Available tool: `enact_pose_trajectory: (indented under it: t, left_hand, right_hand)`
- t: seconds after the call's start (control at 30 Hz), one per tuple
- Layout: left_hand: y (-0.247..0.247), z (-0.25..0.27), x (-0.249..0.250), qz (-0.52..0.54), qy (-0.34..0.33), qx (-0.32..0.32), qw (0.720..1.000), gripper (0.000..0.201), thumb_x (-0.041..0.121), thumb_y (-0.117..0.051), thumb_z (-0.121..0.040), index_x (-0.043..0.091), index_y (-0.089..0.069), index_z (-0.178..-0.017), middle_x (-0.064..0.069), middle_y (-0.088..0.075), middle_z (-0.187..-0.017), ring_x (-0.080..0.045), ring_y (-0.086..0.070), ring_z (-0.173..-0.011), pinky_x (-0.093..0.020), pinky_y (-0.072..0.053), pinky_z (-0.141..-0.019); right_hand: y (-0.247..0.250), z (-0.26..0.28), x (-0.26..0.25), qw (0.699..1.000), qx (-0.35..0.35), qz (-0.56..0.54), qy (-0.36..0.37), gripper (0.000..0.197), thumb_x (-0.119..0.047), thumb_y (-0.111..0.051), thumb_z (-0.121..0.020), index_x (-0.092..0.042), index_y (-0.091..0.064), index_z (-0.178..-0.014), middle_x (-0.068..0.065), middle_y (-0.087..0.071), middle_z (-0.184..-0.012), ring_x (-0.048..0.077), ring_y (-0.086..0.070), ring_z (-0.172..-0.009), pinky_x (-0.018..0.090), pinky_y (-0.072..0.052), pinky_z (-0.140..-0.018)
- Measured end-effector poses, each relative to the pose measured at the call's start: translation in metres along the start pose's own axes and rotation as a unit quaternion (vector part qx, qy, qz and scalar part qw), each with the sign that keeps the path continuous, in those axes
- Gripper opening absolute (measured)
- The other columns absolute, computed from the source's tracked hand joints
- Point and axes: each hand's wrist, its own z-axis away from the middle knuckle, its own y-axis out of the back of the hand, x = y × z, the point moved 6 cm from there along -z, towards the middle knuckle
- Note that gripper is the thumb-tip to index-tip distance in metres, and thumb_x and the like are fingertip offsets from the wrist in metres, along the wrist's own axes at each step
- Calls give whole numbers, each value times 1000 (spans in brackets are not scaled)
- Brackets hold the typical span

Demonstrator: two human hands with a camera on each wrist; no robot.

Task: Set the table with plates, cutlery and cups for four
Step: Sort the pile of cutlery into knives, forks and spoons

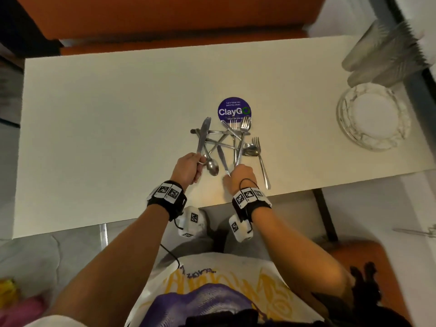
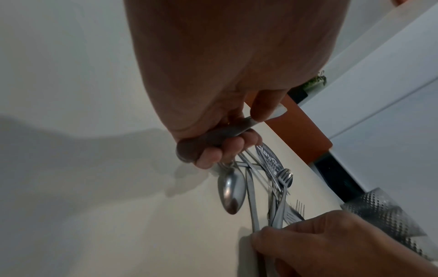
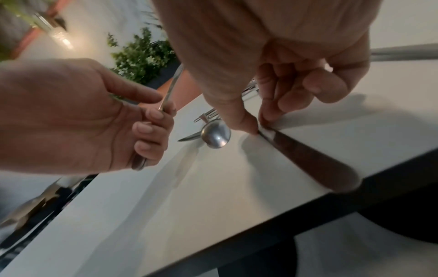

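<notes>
A pale cream tabletop (image 1: 106,114) fills the middle of the head view, a long rectangle with a dark edge along its near side. An orange bench seat (image 1: 165,17) runs along its far side, and a second orange seat (image 1: 368,253) shows at the near right. A round purple sticker (image 1: 234,111) lies flat near the tabletop's centre.

Just near of the sticker, a tangled cutlery pile (image 1: 226,140) of knives, forks and spoons lies crossed on the surface. One fork (image 1: 260,161) lies a little apart at the pile's right. A spoon (image 1: 212,166) rests bowl-down at the near left of the pile.

The left hand (image 1: 187,169) has its fingers curled round the handle of a knife (image 1: 203,135), whose blade points away over the pile. The right hand (image 1: 243,177) bends over the near end of the pile; its thumb and fingers (image 3: 270,105) pinch the handle of a second knife (image 3: 308,157) that lies on the tabletop.

At the far right of the tabletop stands a stack of plates (image 1: 372,115), white with grey marbling. Beyond it are blurred clear cups (image 1: 382,53). Green foliage (image 3: 142,54) stands beyond the table in the right wrist view.
</notes>
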Motion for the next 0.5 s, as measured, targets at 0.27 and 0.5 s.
enact_pose_trajectory:
  t: [0.27,0.5]
  left_hand:
    - [6,2,-9,-38,-7,-36,999,32,19,-34,-106,6,-64,-105,0,-53,-61,-16,-42,-48,-29,-30,-47]
    - [8,-1,-7,-69,-15,-40,997,32,19,-36,-105,5,-65,-109,0,-55,-65,-15,-44,-50,-30,-32,-48]
  right_hand:
    - [-10,15,2,998,6,-57,-41,26,-27,-76,-79,-10,-58,-88,3,-60,-78,16,-60,-63,26,-54,-56]
    - [-20,21,-3,1000,1,-10,-17,18,-25,-69,-82,-9,-63,-86,8,-70,-90,23,-68,-81,35,-62,-76]
